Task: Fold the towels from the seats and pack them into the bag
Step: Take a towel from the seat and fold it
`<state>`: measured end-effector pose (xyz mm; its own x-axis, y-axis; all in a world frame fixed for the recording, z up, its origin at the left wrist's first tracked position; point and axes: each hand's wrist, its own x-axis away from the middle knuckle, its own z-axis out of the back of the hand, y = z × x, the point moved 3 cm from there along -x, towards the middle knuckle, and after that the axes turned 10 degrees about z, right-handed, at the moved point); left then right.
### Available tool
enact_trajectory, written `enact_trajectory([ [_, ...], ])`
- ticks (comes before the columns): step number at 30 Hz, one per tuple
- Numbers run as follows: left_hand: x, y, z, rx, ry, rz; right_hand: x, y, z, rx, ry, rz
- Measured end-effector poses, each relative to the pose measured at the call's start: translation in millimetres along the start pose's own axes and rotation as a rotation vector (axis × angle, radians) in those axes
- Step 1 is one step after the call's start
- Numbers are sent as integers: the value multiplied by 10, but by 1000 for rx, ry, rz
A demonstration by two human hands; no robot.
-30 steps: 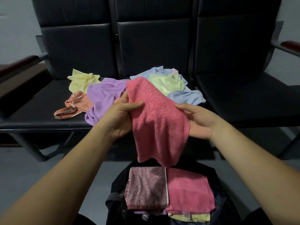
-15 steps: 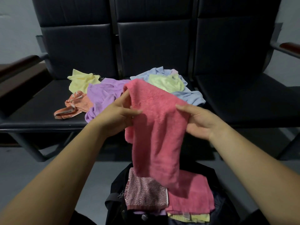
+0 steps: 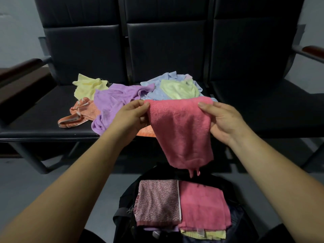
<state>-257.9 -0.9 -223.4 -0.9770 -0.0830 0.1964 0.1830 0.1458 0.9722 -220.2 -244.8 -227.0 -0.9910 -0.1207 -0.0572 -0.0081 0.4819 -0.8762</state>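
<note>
Head view: left hand (image 3: 130, 116) and right hand (image 3: 223, 121) pinch the pink towel (image 3: 180, 132) above the bag (image 3: 125, 207) (best pulled taut, edges matched).

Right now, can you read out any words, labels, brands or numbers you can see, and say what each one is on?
No text can be read anywhere in this view.
The small pale sewn tag on the folded pink towel in the black bag: too small and blurred to read.
The hanging pink terry towel pinched by the left hand and right hand: no print visible.
</note>
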Motion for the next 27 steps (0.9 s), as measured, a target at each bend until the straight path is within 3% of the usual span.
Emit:
enact_trajectory([
  [5, 14, 47, -7, 21, 67, -126, -20, -40, 131, 168, 53, 57],
  [11, 39, 134, 17, -37, -8, -198, -1, 1, 39, -36, 34, 4],
  [17, 54, 85, 56, -130, 120, -249, 26, -44, 58, 57, 101, 111],
  [22, 106, 168, 33, -107, 125, -349, 60, -183, -11, 198, -4, 355],
  [24, 153, 196, -35, -122, 85, -368, 88, -199, -55, 185, -68, 378],
  [27, 198, 204, -155, -198, 27, -398, 136, -161, -143, 365, -228, 353],
])
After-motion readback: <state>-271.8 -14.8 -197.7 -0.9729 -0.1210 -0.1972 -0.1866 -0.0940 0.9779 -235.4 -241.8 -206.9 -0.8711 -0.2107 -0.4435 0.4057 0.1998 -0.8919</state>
